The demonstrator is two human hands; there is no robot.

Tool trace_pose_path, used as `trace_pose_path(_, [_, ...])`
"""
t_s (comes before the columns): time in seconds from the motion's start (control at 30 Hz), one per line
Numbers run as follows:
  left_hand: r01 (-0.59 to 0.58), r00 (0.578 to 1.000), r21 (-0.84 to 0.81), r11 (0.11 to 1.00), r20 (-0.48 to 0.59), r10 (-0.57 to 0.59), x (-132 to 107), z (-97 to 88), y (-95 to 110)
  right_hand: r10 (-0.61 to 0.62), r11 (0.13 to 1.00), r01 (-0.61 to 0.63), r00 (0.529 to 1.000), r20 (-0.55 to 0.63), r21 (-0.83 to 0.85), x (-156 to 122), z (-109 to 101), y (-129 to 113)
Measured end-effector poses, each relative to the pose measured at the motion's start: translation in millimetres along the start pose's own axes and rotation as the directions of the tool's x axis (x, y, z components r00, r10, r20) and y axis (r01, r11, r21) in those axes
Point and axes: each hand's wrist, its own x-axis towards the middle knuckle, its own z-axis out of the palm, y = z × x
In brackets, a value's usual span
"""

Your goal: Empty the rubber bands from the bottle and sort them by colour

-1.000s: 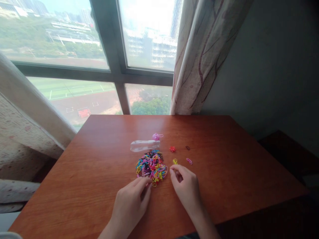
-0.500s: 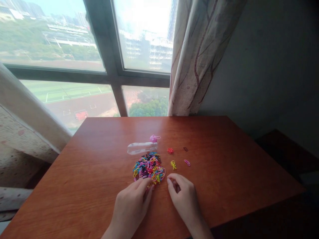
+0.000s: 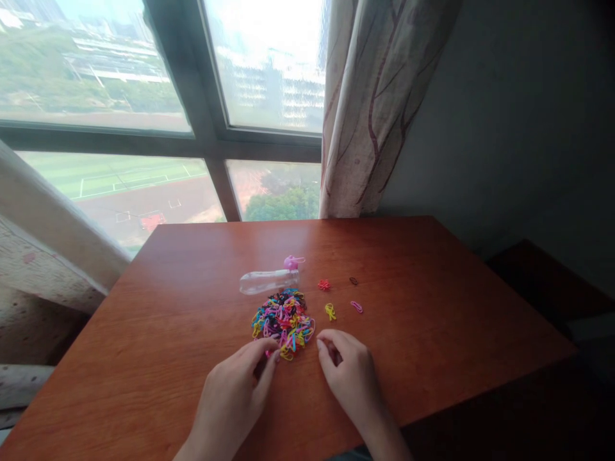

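Observation:
A heap of small colourful elastic bands lies mid-table. At its near left edge is my left hand, thumb and forefinger closed in a pinch; whatever may be between the tips is too small to tell. To the right of the heap, my right hand rests low with thumb and forefinger pressed together, their contents hidden. Beyond it lie a yellow bunch of bands, a red bunch, a pink band and a dark band, all apart from one another.
Behind the heap lies a clear plastic bottle on its side, with a pink cap carrying a loop beside its neck. The brown wooden table reaches to a window with curtains. Its right edge slants toward me.
My left hand has drawn back a little to the left along the heap's near edge, uncovering some yellow bands. The right hand keeps its pinch by the heap. The whole view has shifted slightly.

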Motion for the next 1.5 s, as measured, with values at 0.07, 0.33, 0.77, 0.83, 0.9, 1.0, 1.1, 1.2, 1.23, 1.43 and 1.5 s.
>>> trace_pose_path(0.07, [0.010, 1.000, -0.001, 1.000, 0.006, -0.010, 0.9, -5.3, -0.4, -0.007, 1.000, 0.007, 1.000, -0.003, -0.009, 0.4, -0.2, -0.4])
trace_pose_path(0.33, [-0.003, 0.999, 0.082, 0.997, 0.050, -0.001, 14.4, -15.0, 3.2, -0.030, 0.999, 0.030, 0.999, -0.010, -0.029, 0.8, -0.5, -1.7])
trace_pose_path(0.77, [-0.221, 0.922, 0.181, 0.958, 0.359, 0.145, 98.4, 27.2, 53.3, -0.026, 1.000, 0.026, 1.000, -0.009, 0.013, -0.3, -1.0, -0.3])
trace_pose_path(0.83, [-0.236, 0.911, 0.182, 0.955, 0.385, 0.151, 103.2, 32.9, 55.1, -0.033, 0.999, 0.033, 0.999, -0.013, 0.017, -0.1, -0.3, 0.8])
trace_pose_path(0.9, [-0.238, 0.906, 0.185, 0.953, 0.395, 0.149, 105.0, 36.4, 55.5, -0.040, 0.999, 0.040, 0.999, -0.018, 0.014, -0.1, 0.3, 1.6])
trace_pose_path(1.0, [-0.227, 0.912, 0.193, 0.955, 0.386, 0.139, 103.9, 34.7, 54.0, -0.043, 0.999, 0.043, 0.999, -0.022, 0.009, -0.3, 0.4, 1.6])
trace_pose_path(1.1, [-0.211, 0.923, 0.199, 0.957, 0.362, 0.128, 98.5, 24.1, 49.0, -0.043, 0.999, 0.044, 0.999, -0.015, 0.012, -0.1, -0.4, 0.5])
trace_pose_path(1.2, [-0.191, 0.934, 0.202, 0.961, 0.338, 0.114, 86.7, 9.7, 39.3, -0.044, 0.999, 0.044, 0.999, 0.008, 0.003, -0.2, -1.0, -0.8])
trace_pose_path(1.23, [-0.179, 0.940, 0.198, 0.964, 0.325, 0.108, 80.9, 5.4, 35.1, -0.045, 0.999, 0.045, 0.999, 0.016, -0.009, -0.4, -0.9, -1.3])
trace_pose_path(1.43, [-0.092, 0.981, 0.056, 0.994, 0.175, 0.081, 30.9, -5.0, 10.8, -0.057, 0.992, 0.064, 0.996, 0.063, -0.111, -0.7, -1.3, -5.9])
trace_pose_path(1.5, [-0.086, 0.987, 0.015, 0.996, 0.141, 0.083, 13.8, -3.4, 7.4, -0.060, 0.990, 0.069, 0.995, 0.075, -0.124, -0.1, -2.3, -7.5])
